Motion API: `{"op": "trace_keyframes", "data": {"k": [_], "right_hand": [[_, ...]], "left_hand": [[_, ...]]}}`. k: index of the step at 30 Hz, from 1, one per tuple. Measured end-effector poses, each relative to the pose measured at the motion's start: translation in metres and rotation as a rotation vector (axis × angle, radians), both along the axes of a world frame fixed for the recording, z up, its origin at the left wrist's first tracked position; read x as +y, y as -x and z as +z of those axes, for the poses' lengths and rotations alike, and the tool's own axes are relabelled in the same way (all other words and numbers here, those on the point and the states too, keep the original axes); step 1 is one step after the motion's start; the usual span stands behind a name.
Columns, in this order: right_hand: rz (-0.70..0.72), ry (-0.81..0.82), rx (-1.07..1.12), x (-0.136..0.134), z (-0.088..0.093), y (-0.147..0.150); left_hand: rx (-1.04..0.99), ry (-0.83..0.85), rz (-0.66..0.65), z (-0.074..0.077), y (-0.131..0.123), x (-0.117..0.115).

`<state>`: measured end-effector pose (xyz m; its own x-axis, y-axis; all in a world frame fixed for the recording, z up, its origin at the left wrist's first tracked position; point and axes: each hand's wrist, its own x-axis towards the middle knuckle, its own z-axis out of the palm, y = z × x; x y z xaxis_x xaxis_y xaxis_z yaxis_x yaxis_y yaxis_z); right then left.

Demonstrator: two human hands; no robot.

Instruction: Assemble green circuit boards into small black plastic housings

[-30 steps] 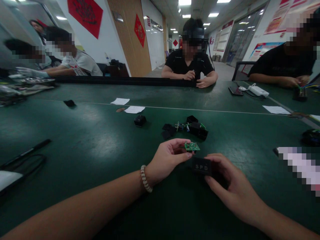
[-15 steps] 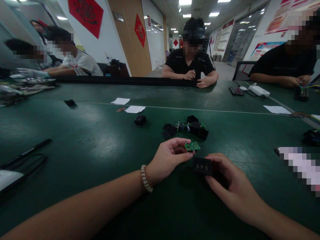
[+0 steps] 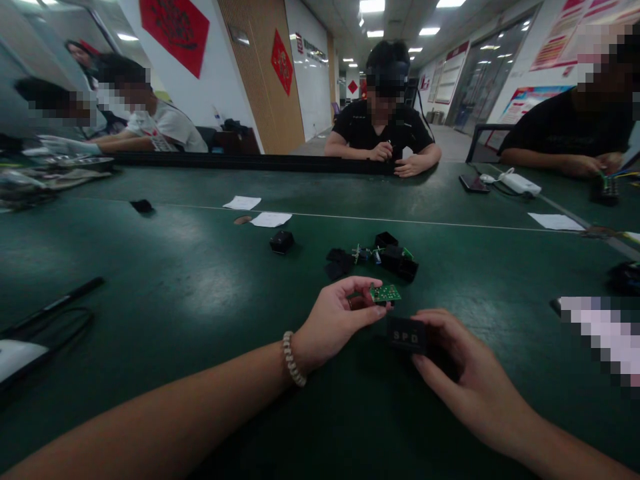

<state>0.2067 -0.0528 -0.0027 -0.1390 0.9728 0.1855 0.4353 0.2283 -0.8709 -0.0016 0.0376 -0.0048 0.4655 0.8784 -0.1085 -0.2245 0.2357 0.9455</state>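
Note:
My left hand [image 3: 336,319], with a beaded bracelet at the wrist, pinches a small green circuit board [image 3: 386,293] between thumb and fingers. Dark components show along the board's underside. Just to the right and nearer to me, my right hand [image 3: 457,363] grips a black plastic case [image 3: 406,335] marked "SPD" by its right side. Board and case are apart, with a narrow gap between them. Beyond my hands lie several black case parts [image 3: 400,261], black flat pieces [image 3: 339,263] and small circuit boards [image 3: 361,254]. A closed-looking black box [image 3: 282,242] stands to their left.
The green table [image 3: 175,287] bears paper slips [image 3: 271,219], a phone [image 3: 474,184], a white power strip [image 3: 520,181] and a black pen-like stick with a cable [image 3: 55,305] at left. A person in black [image 3: 383,127] sits opposite; others sit at both sides.
Almost nothing differs. The whole view has shifted very slightly; both hands keep their hold on the circuit board and the black case.

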Motion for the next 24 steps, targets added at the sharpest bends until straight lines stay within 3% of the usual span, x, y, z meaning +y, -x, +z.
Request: {"op": "trace_keyframes", "data": {"k": [24], "right_hand": [[0.010, -0.006, -0.005, -0.0002, -0.0024, -0.0007]], "left_hand": [[0.031, -0.032, 0.005, 0.0015, 0.0003, -0.0005]]}}
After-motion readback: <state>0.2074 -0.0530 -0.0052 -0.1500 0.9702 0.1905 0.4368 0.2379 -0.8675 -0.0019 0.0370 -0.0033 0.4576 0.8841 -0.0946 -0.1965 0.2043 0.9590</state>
